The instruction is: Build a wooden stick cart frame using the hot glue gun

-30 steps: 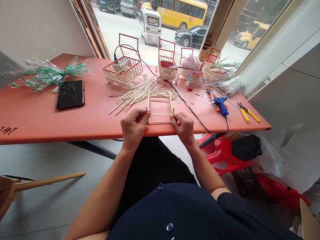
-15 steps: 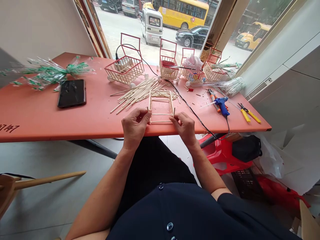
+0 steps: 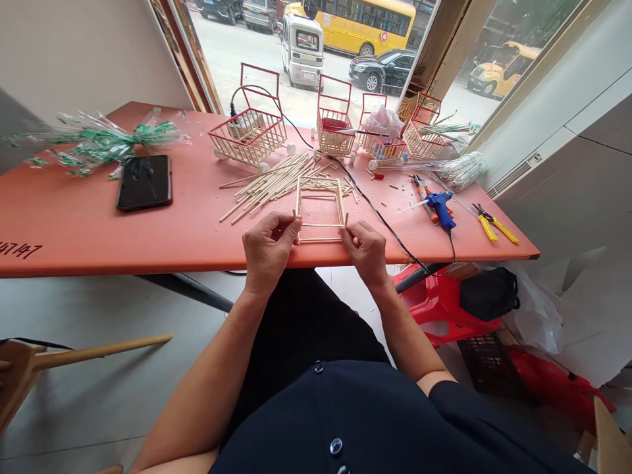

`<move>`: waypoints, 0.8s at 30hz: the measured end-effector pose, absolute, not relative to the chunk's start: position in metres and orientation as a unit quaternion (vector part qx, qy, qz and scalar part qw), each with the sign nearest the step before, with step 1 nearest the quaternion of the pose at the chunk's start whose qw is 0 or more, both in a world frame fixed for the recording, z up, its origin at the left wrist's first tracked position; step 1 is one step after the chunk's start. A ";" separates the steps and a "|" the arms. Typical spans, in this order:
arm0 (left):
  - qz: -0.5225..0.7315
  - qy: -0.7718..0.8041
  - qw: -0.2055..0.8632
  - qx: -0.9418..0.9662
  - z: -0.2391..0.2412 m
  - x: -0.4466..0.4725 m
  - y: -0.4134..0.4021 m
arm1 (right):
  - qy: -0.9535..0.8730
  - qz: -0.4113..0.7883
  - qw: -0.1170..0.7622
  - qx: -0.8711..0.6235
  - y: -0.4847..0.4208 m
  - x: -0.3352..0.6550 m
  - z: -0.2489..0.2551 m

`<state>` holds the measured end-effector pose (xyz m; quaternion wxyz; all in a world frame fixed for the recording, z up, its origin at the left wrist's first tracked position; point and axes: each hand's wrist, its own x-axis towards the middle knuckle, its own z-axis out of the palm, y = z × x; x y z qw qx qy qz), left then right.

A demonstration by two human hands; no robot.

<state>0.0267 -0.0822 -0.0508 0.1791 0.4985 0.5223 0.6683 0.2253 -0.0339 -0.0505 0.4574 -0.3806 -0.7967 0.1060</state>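
Note:
A small open box frame of pale wooden sticks stands on the table's front part, between my hands. My left hand is closed in a pinch at its near left corner, thumb and forefinger pressed together there. At the near right corner my right hand pinches the same frame. A short stick end pokes up beside the fingertips of each hand. Just behind the frame lies a loose pile of wooden sticks, with shorter pieces to its right.
Several red-rimmed stick carts stand along the back. At left are a black phone and green-and-clear plastic wrappers. To the right lie a blue glue gun with a trailing cord and yellow-handled pliers.
The right fingertips have moved slightly away from the frame's middle, along its near right corner. The left hand keeps its pinch, and the view has shifted a little.

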 end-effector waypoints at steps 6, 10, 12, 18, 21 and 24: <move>0.668 0.522 0.180 0.498 -0.051 0.026 -0.082 | -0.801 0.109 0.458 -0.369 -0.030 0.228 -0.054; 0.668 0.520 0.185 0.500 -0.052 0.025 -0.082 | -0.799 0.117 0.454 -0.377 -0.029 0.229 -0.055; 0.668 0.518 0.187 0.501 -0.052 0.025 -0.082 | -0.799 0.113 0.458 -0.374 -0.030 0.229 -0.055; 0.668 0.518 0.185 0.500 -0.054 0.024 -0.082 | -0.801 0.110 0.453 -0.375 -0.031 0.228 -0.054; 0.669 0.518 0.191 0.498 -0.055 0.024 -0.081 | -0.801 0.117 0.449 -0.377 -0.030 0.229 -0.054; 0.670 0.517 0.191 0.498 -0.055 0.024 -0.081 | -0.801 0.120 0.447 -0.379 -0.030 0.229 -0.054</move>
